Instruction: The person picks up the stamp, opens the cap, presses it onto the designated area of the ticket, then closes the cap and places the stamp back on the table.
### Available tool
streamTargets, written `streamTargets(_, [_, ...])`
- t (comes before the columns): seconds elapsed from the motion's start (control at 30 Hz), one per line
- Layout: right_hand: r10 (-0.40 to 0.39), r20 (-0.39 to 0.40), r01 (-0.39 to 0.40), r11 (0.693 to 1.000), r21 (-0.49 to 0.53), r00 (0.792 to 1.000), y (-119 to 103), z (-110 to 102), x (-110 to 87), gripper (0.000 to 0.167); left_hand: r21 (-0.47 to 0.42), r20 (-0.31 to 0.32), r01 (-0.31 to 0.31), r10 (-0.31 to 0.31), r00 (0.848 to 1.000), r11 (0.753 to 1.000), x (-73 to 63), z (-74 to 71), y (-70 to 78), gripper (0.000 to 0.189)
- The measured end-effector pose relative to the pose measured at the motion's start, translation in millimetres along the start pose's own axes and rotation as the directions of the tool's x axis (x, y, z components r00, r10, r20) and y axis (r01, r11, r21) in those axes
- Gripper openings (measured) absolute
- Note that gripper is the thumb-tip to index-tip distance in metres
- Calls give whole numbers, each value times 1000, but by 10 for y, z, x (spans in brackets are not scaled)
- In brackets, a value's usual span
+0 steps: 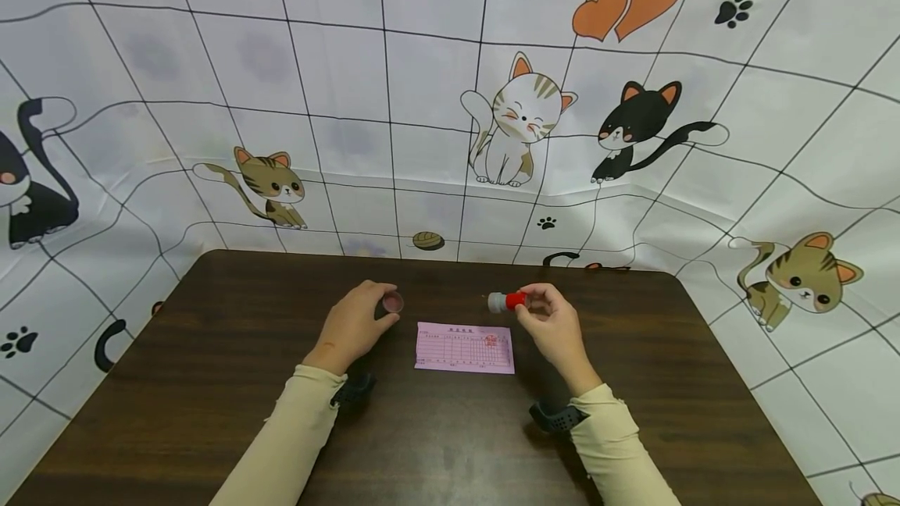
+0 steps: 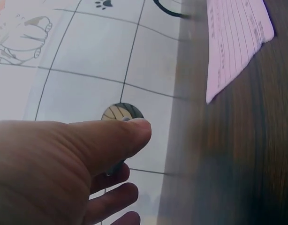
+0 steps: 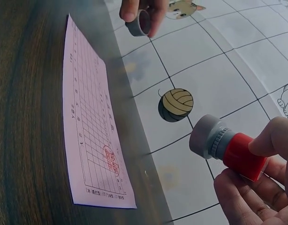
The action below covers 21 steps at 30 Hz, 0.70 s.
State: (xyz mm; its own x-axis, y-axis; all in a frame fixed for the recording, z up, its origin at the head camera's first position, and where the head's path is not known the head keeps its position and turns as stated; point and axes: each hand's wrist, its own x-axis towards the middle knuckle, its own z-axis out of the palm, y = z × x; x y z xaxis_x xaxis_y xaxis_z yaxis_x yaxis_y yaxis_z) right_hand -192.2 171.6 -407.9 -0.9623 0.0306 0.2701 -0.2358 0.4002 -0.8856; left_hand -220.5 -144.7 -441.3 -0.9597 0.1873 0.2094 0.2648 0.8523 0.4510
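Note:
In the head view, my right hand (image 1: 555,322) grips a round stamp (image 3: 245,154) by its red handle, tilted sideways with its grey end toward the left. My left hand (image 1: 357,326) pinches a small round grey cap (image 1: 393,302) between thumb and fingers, its reddish inside partly showing. Between the hands lies a pink printed slip (image 1: 464,348) with a grid. A red round stamp mark (image 3: 110,161) shows on it. The slip touches neither hand. Only a sliver of the cap shows behind the thumb in the left wrist view.
The dark brown wooden table (image 1: 436,443) carries the slip. Behind and beside it hangs a white cloth (image 1: 337,69) with grid lines and cartoon cats. Each wrist wears a dark band (image 1: 558,418).

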Motion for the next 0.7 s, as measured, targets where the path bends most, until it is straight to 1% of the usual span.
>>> streamTargets(0.2, [-8,4,8,1000,15,1000,46,25,21,28,-37,-14,-50,50,999,998,-13,2,75,52])
streamTargets(0.33, [-5,0,5,999,33,1000,230,71,71,29,-68,-5,-79,79,997,995,-15,5,118,57])
streamTargets(0.43, [-7,-3,7,999,35,1000,360,99,100,29,-86,-10,-81,80,997,993,-20,6,160,58])
streamTargets(0.6, [-51,-3,51,997,53,999,406,127,100,26,-102,-40,-72,68,997,992,-41,14,222,49])
streamTargets(0.7, [-79,-2,79,995,60,997,389,144,90,26,-106,-50,-87,82,995,991,-54,21,251,44])
